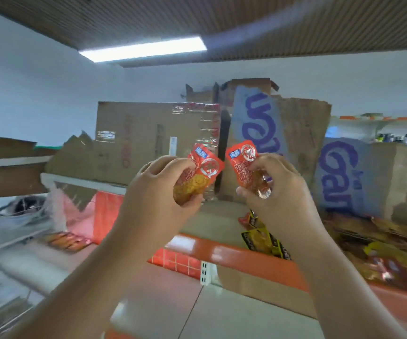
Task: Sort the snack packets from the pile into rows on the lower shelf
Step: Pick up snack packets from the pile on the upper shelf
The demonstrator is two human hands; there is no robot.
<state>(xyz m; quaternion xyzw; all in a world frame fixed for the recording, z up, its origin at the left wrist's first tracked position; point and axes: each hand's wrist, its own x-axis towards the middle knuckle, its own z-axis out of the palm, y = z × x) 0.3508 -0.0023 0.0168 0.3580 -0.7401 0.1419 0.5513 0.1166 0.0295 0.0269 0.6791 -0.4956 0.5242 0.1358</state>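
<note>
The red plastic snack packet (207, 165) at centre and the second red plastic snack packet (242, 160) at its three o'clock are glossy film, clear at their lower ends. At twelve o'clock, the brown cardboard boxes (136, 143) look matt with ragged edges, one crossed by shiny, wrinkled clear tape (205, 118). At five o'clock, the orange shelf edge (224, 253) is smooth and glossy.

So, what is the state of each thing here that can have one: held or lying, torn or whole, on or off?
Left hand: grips a red plastic snack packet, raised.
Right hand: pinches a second red plastic snack packet, raised.
Yellow and brown packet pile: lying loose on the shelf, unsorted.
Brown cardboard box with purple letters: top edge torn.
Long ceiling light: on.
</note>
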